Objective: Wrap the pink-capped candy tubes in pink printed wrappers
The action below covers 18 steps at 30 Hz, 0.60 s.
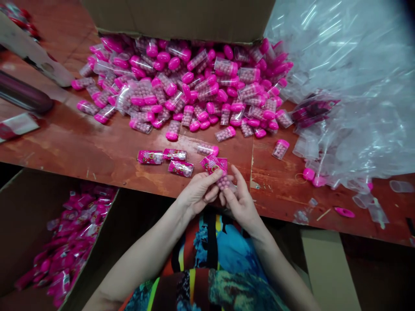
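Both hands meet at the near edge of the red-brown table [97, 147]. My left hand [197, 192] and my right hand [238, 201] pinch one small clear candy tube [223, 181] filled with pink balls, with a pink printed label sleeve [214, 164] at its far end. Three labelled tubes [173, 160] lie just left of my hands. An unlabelled tube [207, 149] lies right behind them. A large heap of pink-capped tubes [191, 86] covers the far middle of the table.
A cardboard box [181, 19] stands behind the heap. Crumpled clear plastic bags [350, 86] fill the right side. A carton at lower left [19, 207] holds several labelled tubes [69, 242]. Loose caps and empty tubes [359, 201] lie at right. A dark roll [22, 95] lies at far left.
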Each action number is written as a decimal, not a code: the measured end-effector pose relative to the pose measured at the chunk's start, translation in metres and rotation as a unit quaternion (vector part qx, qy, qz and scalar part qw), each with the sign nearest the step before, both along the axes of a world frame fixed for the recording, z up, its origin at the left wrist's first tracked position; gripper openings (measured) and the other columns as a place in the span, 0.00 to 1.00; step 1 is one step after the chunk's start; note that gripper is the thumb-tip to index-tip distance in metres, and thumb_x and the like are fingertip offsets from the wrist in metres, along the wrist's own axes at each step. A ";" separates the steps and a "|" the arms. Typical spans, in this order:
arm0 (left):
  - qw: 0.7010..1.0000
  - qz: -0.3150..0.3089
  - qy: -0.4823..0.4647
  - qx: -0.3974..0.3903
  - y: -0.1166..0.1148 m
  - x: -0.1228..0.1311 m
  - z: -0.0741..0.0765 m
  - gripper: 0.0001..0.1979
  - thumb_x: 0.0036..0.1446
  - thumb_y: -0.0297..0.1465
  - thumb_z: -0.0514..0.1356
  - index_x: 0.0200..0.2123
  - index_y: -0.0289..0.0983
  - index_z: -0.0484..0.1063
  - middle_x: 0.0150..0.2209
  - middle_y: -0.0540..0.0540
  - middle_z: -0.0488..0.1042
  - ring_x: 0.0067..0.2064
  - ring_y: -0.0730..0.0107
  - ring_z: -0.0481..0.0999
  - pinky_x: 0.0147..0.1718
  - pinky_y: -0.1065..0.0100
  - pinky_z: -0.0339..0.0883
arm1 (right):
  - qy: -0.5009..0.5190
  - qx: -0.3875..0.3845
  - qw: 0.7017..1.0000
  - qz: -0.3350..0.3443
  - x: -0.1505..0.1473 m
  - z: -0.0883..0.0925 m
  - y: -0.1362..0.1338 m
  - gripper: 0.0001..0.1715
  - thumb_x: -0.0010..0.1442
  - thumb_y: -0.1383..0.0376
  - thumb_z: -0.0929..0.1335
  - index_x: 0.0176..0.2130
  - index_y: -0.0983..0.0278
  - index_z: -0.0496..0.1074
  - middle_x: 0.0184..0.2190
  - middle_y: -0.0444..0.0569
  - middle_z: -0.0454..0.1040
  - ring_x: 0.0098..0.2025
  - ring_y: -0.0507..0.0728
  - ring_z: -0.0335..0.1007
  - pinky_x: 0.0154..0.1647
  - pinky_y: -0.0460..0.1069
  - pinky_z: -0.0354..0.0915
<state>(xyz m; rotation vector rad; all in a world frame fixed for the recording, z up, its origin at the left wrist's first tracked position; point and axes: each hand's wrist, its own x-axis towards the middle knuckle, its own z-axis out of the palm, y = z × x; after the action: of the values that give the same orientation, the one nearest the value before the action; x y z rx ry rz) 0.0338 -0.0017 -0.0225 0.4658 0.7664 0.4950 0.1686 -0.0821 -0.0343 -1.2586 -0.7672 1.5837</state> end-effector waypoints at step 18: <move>0.997 0.074 0.029 0.012 -0.011 -0.042 0.000 0.24 0.60 0.50 0.63 0.33 0.32 0.78 0.25 0.45 0.76 0.16 0.83 0.60 0.16 0.76 0.50 | -0.061 0.044 0.997 0.028 -0.017 0.001 0.040 0.38 0.66 0.49 0.69 0.68 0.60 0.60 0.18 0.36 0.68 0.17 0.50 0.60 0.19 0.45 0.59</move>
<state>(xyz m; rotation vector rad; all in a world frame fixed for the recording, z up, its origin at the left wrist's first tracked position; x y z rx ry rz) -0.0086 -0.0130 -0.0227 0.4491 0.8556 0.6322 0.1515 -0.0421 -0.0333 -1.2883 -0.9460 1.5117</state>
